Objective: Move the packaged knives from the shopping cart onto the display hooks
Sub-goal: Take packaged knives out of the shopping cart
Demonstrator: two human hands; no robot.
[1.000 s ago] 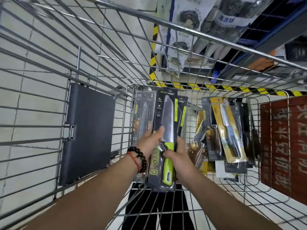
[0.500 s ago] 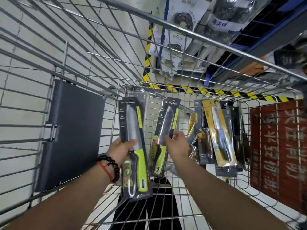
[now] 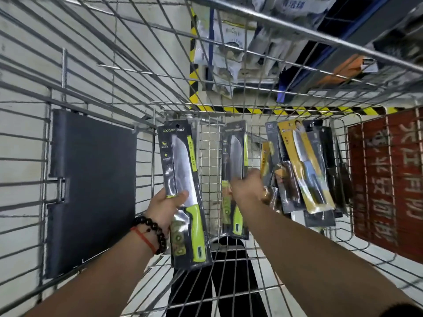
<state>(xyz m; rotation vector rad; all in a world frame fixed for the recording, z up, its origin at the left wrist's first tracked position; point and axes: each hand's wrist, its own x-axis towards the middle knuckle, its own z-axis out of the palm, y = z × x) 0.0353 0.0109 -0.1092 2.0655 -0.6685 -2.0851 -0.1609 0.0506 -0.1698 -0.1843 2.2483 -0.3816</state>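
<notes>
I look down into a wire shopping cart (image 3: 119,72). My left hand (image 3: 164,205), with a bead bracelet at the wrist, grips a packaged knife with a green handle (image 3: 183,191) and holds it upright, apart from the others. My right hand (image 3: 248,189) is closed on a second green-handled packaged knife (image 3: 235,161) near the cart's far wall. Right of it lean several more packaged knives, the front one in a yellow pack (image 3: 304,168). The display hooks are not clearly in view.
A dark grey flat board (image 3: 91,191) stands against the cart's left wall. A red sign with white characters (image 3: 386,179) lies beyond the right wall. Store shelves with packaged goods (image 3: 229,42) and yellow-black floor tape (image 3: 286,109) show past the far wall.
The two green-handled packs, held together one second ago, have been drawn apart: my left hand has taken one to the left, my right hand keeps the other near the far wall.
</notes>
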